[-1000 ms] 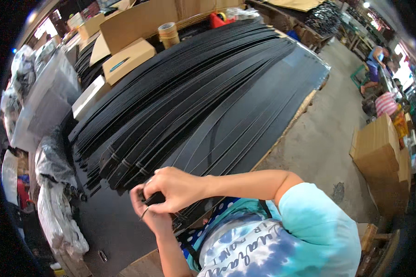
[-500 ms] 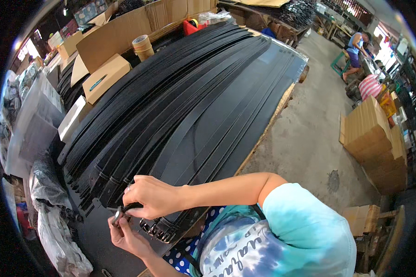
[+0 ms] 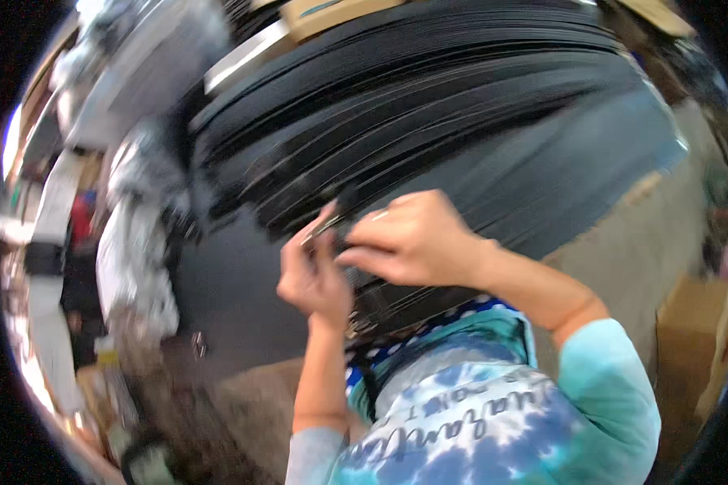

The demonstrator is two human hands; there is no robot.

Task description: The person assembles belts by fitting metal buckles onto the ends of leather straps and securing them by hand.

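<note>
The left hand [image 3: 311,279] pinches a small metal buckle [image 3: 322,229] between thumb and fingers, raised over the near part of the dark tabletop [image 3: 239,279], in front of the body. The right hand [image 3: 429,238] is just beside it, thumb and fingers drawn together; motion blur hides whether they grasp a strap end or only meet at the fingertips, so I cannot tell. The buckle looks light, rigid and smooth, so it would probably turn or slip in a loose pinch, and its frame seems best held by the two outer sides, leaving the middle free. Behind the hands, long black straps [image 3: 429,101] lie close together across the tabletop. They look thin and bendy along their length yet fairly firm across their width, easy to lift but likely to sag or slide over one another if taken far from an end; a grip near the end, flat between thumb and finger, should steer one better. Another small metal piece [image 3: 199,345] lies apart on the tabletop, left of the left hand, and appears hard rather than fragile.
</note>
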